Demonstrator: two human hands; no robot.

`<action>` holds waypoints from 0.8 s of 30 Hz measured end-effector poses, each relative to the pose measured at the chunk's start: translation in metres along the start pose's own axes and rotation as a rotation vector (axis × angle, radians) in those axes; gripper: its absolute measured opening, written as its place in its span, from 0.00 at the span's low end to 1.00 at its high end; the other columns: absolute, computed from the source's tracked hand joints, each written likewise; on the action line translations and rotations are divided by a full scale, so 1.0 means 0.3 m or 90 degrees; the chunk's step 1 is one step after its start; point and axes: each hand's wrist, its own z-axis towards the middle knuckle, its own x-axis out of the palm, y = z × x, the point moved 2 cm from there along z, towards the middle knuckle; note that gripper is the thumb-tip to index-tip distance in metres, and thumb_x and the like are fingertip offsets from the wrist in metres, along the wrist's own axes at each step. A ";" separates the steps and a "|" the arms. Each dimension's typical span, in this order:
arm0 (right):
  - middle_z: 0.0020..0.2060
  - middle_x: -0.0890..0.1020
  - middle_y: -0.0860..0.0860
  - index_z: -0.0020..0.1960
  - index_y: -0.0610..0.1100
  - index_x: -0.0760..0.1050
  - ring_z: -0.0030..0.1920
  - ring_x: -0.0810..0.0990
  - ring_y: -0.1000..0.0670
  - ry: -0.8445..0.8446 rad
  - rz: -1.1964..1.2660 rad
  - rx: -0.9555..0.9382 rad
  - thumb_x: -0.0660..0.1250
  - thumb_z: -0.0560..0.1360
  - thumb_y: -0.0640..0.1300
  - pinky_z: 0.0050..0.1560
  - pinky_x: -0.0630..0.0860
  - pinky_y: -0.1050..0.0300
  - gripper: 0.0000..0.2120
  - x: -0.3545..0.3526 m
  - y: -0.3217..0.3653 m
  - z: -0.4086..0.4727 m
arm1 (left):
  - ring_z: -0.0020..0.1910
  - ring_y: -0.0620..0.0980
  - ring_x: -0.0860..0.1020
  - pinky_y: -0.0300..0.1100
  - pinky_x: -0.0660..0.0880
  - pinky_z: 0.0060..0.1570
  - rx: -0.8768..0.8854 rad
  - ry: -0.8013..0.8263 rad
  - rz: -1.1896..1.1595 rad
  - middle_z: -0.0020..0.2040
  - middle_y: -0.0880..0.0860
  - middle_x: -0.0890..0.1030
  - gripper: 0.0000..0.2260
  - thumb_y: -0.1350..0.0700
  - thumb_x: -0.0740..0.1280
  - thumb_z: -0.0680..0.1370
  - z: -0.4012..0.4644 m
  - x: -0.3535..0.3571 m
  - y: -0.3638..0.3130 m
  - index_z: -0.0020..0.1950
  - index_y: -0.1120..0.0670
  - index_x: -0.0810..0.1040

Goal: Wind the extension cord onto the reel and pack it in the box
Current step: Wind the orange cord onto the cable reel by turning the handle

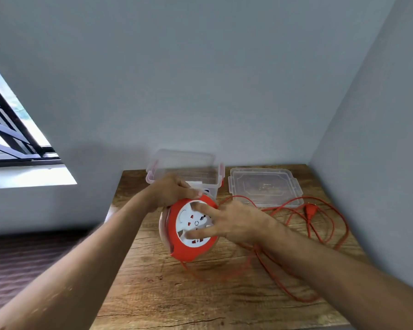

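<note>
Both hands work the reel (191, 231) above the surface (177, 294): left hand (171, 190) clamps its top rim steady, right hand (227, 222) spreads fingers on the white face, apparently to turn it. Loose cord (320, 236) lies right; open box (184, 170) waits behind.

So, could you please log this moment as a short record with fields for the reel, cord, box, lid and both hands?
reel: red and white reel, tilted, held over the wooden table
cord: orange cord mostly loose on the table, plug near the lid
box: clear box open, behind the reel
lid: clear lid flat beside the box
left hand: grips the reel's top rim
right hand: fingers spread on the reel's white face
</note>
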 end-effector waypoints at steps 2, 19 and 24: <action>0.64 0.74 0.42 0.72 0.65 0.63 0.24 0.63 0.47 -0.018 -0.018 -0.011 0.74 0.72 0.42 0.21 0.58 0.60 0.36 -0.002 0.005 0.013 | 0.38 0.50 0.89 0.43 0.86 0.43 0.009 0.007 0.035 0.40 0.52 0.90 0.15 0.45 0.75 0.77 0.003 0.009 -0.016 0.48 0.57 0.90; 0.26 0.80 0.51 0.65 0.57 0.61 0.20 0.72 0.53 -0.327 1.260 1.033 0.70 0.76 0.56 0.20 0.67 0.62 0.24 0.051 0.089 0.123 | 0.41 0.35 0.78 0.24 0.72 0.41 0.187 -0.461 -0.092 0.40 0.44 0.78 0.05 0.44 0.77 0.73 -0.087 0.171 -0.008 0.45 0.42 0.85; 0.40 0.84 0.52 0.59 0.57 0.69 0.29 0.82 0.51 -0.225 0.563 0.753 0.67 0.78 0.49 0.28 0.78 0.55 0.13 0.008 -0.001 0.008 | 0.31 0.34 0.76 0.32 0.72 0.36 0.056 -0.425 -0.168 0.33 0.57 0.85 0.20 0.46 0.76 0.75 -0.049 0.073 0.055 0.28 0.54 0.79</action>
